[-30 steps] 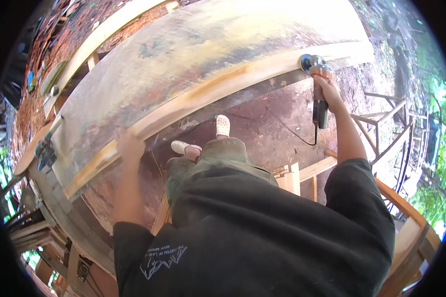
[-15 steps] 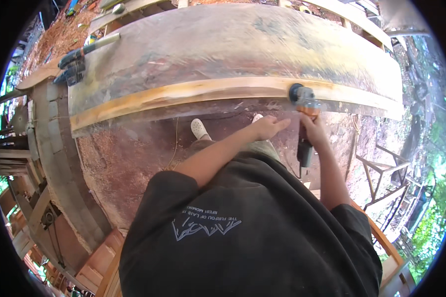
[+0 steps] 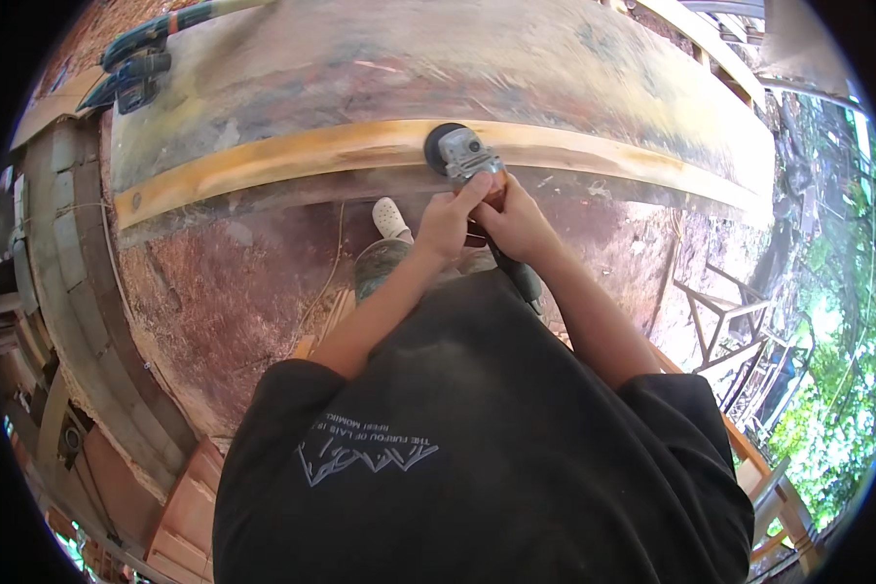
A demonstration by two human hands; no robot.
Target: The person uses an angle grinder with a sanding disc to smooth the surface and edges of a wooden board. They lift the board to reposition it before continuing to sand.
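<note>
Head view, now: both hands grip a grey-headed angle grinder with a dark round disc (image 3: 457, 153). Left hand (image 3: 445, 222) is wrapped around the tool's body just behind the head, fingers curled closed on it. Right hand (image 3: 518, 222) is clenched on the rear of the handle, beside and touching the left hand. A dark cord or handle end runs back from the grip toward the person's black shirt.

Disc lies against the pale yellow, freshly bared front edge (image 3: 292, 165) of a large weathered wooden slab (image 3: 438, 68), roughly midway along that edge. The slab's broad top face is grey-brown and stained; the bared strip runs along its near edge from left corner toward right.

Two blue-and-black power tools (image 3: 131, 73) rest at the slab's far left corner, well apart from the hands. A white shoe (image 3: 391, 218) shows on the red-brown ground below the edge.

Judgement: step in hand is grinding or sanding the slab's near edge. Next move likely calls for a steady two-handed traverse along the edge, keeping the disc flat to it and the cord clear.
</note>
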